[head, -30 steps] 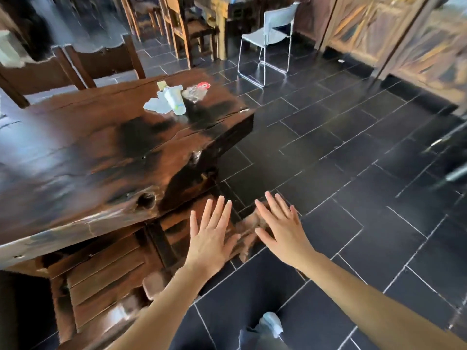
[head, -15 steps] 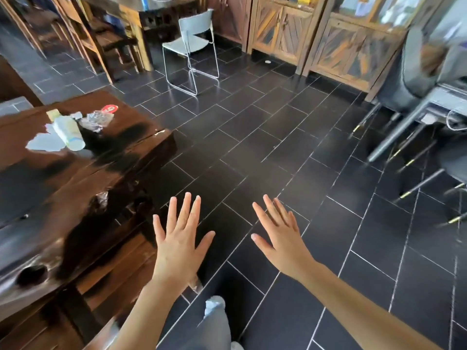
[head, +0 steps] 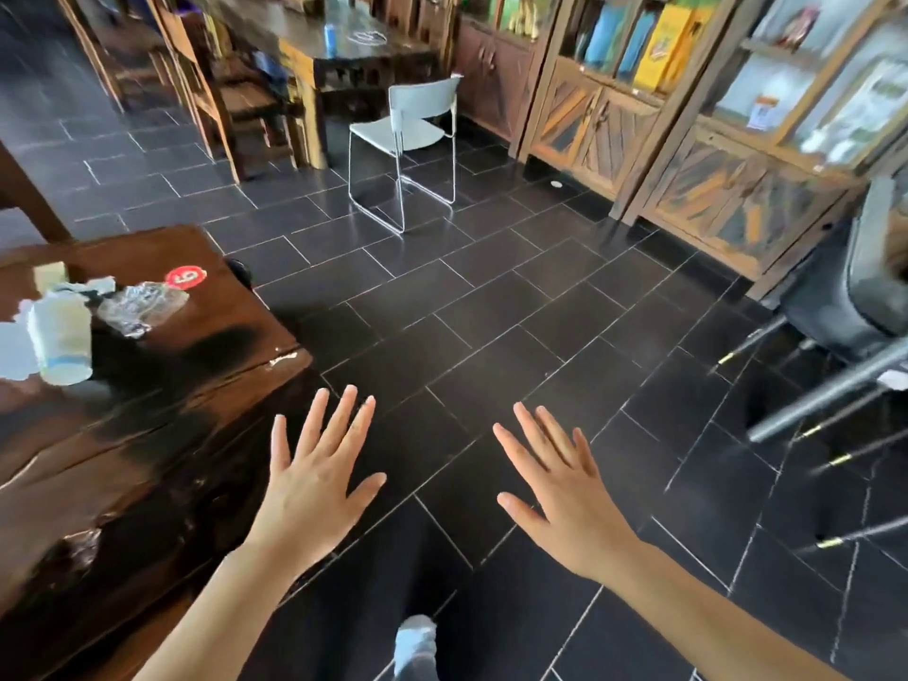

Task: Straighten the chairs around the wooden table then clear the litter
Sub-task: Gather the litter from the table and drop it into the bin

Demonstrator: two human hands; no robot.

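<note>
- The table (head: 147, 435), dark glossy wood, fills the left of the view; its near corner points toward the middle of the floor.
- Litter lies on the tabletop near its far right corner: a pale cup (head: 61, 339) on its side, crumpled clear wrap (head: 140, 304) just beside it, a red round tag (head: 185, 277) at the wrap's far end, white paper scraps (head: 14, 351) behind the cup at the left edge, and a small yellowish block (head: 49, 273) farther back.
- The left hand (head: 314, 489) is held out flat, fingers spread apart, holding nothing; it is over the table's right edge.
- The right hand (head: 565, 498) is likewise flat, fingers apart, empty, over the tiles (head: 491, 297), well apart from the table.
- A grey-shod foot (head: 415, 646) shows between the forearms at the bottom.
- A white chair (head: 417, 125) on a chrome frame stands alone on the tiles farther off, beside a second dark table (head: 344, 46) with wooden chairs (head: 206, 90).
- Wooden cabinets (head: 663, 130) line the far right wall.
- A dark office chair (head: 845, 307), blurred, is at the right edge.
</note>
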